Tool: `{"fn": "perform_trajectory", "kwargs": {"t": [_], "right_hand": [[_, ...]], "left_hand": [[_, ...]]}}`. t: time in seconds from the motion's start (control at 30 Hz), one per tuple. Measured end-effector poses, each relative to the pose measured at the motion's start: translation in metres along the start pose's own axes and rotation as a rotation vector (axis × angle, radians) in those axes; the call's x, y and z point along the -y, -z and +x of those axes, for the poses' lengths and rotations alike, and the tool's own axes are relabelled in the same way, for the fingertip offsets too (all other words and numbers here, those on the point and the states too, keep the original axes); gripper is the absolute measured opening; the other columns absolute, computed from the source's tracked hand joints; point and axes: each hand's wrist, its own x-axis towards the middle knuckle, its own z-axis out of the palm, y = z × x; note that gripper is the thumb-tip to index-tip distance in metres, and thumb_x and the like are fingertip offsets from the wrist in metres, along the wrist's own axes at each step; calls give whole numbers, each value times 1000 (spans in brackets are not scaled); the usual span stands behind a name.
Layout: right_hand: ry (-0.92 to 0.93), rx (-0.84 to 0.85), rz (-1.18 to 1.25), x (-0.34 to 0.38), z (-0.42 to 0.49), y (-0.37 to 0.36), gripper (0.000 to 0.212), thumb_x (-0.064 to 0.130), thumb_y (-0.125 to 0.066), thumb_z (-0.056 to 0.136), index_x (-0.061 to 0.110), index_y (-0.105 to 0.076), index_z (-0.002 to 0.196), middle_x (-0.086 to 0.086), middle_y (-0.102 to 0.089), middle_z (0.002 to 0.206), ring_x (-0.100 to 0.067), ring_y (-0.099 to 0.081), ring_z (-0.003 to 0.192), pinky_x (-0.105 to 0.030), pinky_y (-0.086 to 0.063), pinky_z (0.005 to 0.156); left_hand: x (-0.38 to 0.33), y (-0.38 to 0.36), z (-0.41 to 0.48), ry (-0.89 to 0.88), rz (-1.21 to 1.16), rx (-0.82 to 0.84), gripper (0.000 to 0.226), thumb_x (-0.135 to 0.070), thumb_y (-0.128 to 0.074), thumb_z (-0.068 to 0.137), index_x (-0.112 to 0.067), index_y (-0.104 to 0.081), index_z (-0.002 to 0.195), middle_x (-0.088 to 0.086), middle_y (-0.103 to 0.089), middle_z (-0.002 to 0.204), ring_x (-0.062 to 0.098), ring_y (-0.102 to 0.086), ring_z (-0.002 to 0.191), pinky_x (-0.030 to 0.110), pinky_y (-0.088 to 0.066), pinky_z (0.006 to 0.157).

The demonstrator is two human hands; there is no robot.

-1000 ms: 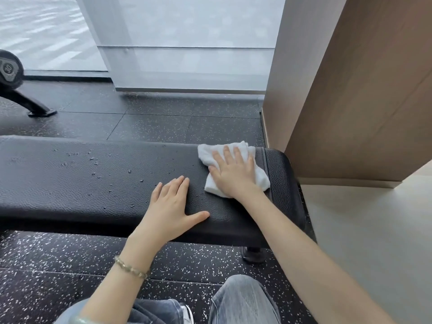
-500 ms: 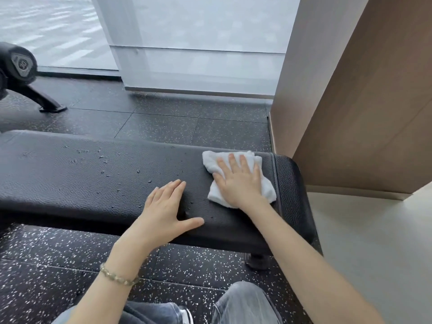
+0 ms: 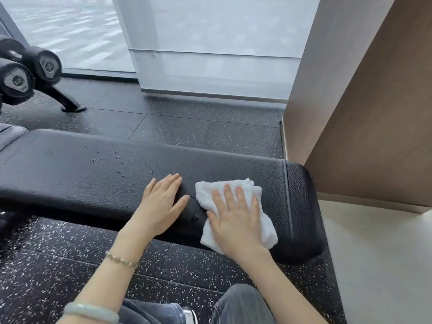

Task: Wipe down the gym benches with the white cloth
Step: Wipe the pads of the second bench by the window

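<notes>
Speckled flooring [image 3: 70, 265] is showing under the bench [image 3: 81, 183]; my right hand [image 3: 236, 223] is pressing flat, covering much of the cloth [image 3: 264, 228] near its end, my left hand [image 3: 161, 206] lying spread beside.

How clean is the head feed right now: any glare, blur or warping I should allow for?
Head view: soft daylight from the frosted window, no harsh glare; the bench shows only a dull sheen, droplets crisp; right hand on the white cloth and left hand sharp, without motion blur; wide-angle lens bows the bench and wall panel edges.
</notes>
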Motion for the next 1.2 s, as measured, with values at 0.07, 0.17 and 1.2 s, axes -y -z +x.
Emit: {"fn": "perform_trajectory", "kwargs": {"t": [0.07,0.17,1.2], "right_hand": [[-16,3,-11,-3,12,0,80,57,18,76,34,2,151,4,8,160,-21,14,146,-52,13,112],[-43,7,-23,-9,65,8,59,54,-5,97,32,-1,152,3,6,160,-22,12,146,-54,10,114],[7,95,-21,25,158,18,56,52,-11,100,32,-4,152,1,3,161,-25,6,147,-57,7,113]], "left_hand": [[1,2,9,-6,14,3,95,-62,3,70,-16,-28,147,-5,-22,155,9,-10,143,34,5,115],[-1,3,19,15,51,46,97,-56,8,65,-19,-27,147,-6,-21,155,9,-9,143,34,5,115],[8,7,6,6,-93,86,75,-35,-18,73,-19,-31,145,-8,-23,154,7,-9,143,29,3,114]]}}
